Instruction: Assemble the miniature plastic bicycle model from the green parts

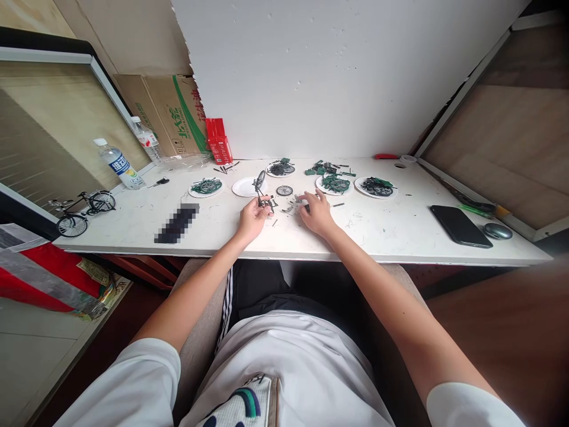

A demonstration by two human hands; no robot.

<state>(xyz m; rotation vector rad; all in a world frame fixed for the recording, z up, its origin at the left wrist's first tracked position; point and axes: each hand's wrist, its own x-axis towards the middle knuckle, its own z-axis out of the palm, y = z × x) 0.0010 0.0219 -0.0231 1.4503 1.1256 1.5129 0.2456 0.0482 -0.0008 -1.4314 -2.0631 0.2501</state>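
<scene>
My left hand [254, 219] is closed on a partly built model bicycle [261, 193], dark, with one spoked wheel standing up at its far end. My right hand [317, 214] is lowered over small loose parts [291, 207] on the table, its fingers bent down and apart. I make out nothing held in it; its fingertips are partly hidden. Between the hands, a little farther back, a loose spoked wheel [284, 190] lies flat. Behind the left hand is a white paper plate [240, 188].
Plates of green and black parts stand along the back, among them a left plate [205, 194] and a right plate [360, 188]. A finished model bicycle [86, 210] and bottles [119, 166] are at left. A black phone [460, 225] and a mouse [498, 231] lie at right.
</scene>
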